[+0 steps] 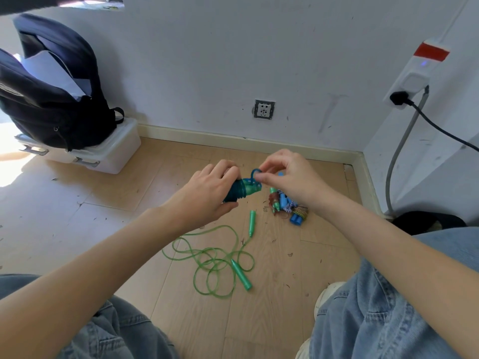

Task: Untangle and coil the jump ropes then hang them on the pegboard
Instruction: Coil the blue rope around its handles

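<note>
The left hand (212, 189) grips a wound blue rope (239, 190); the right hand (287, 177) pinches its end loop (255, 173), likely securing the coil. Next, hanging it; no pegboard shows. A green rope (215, 257) lies loose on the near floor (129, 216), a tangled pile (287, 206) further right.

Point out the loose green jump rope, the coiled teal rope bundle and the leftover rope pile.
green jump rope (211, 260): head view, tangled loops.
teal rope bundle (239, 190): head view, wrapped coils.
rope pile (289, 206): head view, blue handles.
</note>
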`<state>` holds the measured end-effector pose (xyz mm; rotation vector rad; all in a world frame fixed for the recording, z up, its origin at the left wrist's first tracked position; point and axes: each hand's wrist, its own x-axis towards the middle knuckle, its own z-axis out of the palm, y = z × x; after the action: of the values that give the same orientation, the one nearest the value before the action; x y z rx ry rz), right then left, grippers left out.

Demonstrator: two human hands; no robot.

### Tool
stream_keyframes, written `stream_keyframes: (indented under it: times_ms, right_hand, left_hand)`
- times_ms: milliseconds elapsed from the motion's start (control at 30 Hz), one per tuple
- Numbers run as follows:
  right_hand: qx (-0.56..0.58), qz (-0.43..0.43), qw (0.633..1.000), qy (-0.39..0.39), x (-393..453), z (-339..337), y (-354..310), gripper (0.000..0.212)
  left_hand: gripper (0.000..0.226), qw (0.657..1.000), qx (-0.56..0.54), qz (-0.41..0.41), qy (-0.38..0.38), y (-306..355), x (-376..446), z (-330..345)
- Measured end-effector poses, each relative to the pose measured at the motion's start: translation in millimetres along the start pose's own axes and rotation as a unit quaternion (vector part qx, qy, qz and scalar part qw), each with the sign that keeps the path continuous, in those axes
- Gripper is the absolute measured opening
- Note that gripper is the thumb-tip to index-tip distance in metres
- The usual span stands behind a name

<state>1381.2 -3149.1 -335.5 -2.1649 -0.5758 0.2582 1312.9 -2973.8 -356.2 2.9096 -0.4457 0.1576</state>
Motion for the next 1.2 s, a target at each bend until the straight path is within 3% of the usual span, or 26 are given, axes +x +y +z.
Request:
stream_keyframes:
  times_ms: [167,267,333,433,500,667,733,833,900,967,1100,1200]
  right_hand:
    - [0.168,0.045,0.985,0.001,4.3,8.4,-12.5,0.009]
    - [0.101,-0.003,0.995,-0.003,6.3,13.6,-19.3,0.009]
    - [0.065,-0.02,0.998,-0.009,7.7,15.7,-23.4,0.014]
    - [0.097,0.046,0.994,0.025,12.7,14.5,-19.6,0.017]
    - [0.197,0.135,0.97,0.053,16.6,14.8,-13.4,0.019]
    - [0.404,0.292,0.856,0.137,25.8,5.4,1.0,0.025]
    - [0.445,0.311,0.826,0.151,27.5,-1.1,6.6,0.026]
    - [0.464,0.304,0.82,0.143,24.9,-4.8,10.4,0.024]
    - [0.477,0.279,0.823,0.134,23.0,-6.7,10.2,0.024]
    - [0.485,0.226,0.841,0.083,19.6,-9.1,8.0,0.022]
    - [0.368,0.08,0.924,-0.059,7.0,-2.6,4.9,0.018]
    - [0.223,0.027,0.971,-0.079,-5.9,2.4,19.4,0.017]
  left_hand:
    - [0.035,0.996,-0.046,-0.077,-0.011,4.5,15.6,3.7]
    - [0.038,0.986,-0.077,-0.144,-0.036,2.9,20.5,3.0]
    - [0.039,0.987,-0.048,-0.144,-0.045,3.4,21.0,4.1]
    - [0.028,0.992,-0.018,-0.12,-0.016,9.6,21.9,8.8]
    - [0.02,0.992,-0.018,-0.125,-0.001,16.1,22.0,10.2]
    - [0.018,0.987,-0.05,-0.155,0.013,26.5,24.2,9.8]
    - [0.017,0.981,-0.1,-0.164,0.007,24.7,24.9,6.5]
    - [0.016,0.968,-0.174,-0.181,-0.026,22.5,26.6,4.9]
    - [0.009,0.91,-0.342,-0.232,-0.037,19.6,30.7,5.4]
    - [0.002,0.803,-0.504,-0.316,-0.038,11.1,35.1,4.4]
    - [0.015,0.631,-0.65,-0.42,-0.062,-9.7,31.5,8.3]
    - [0.01,0.525,-0.736,-0.415,-0.101,-7.9,29.1,22.1]
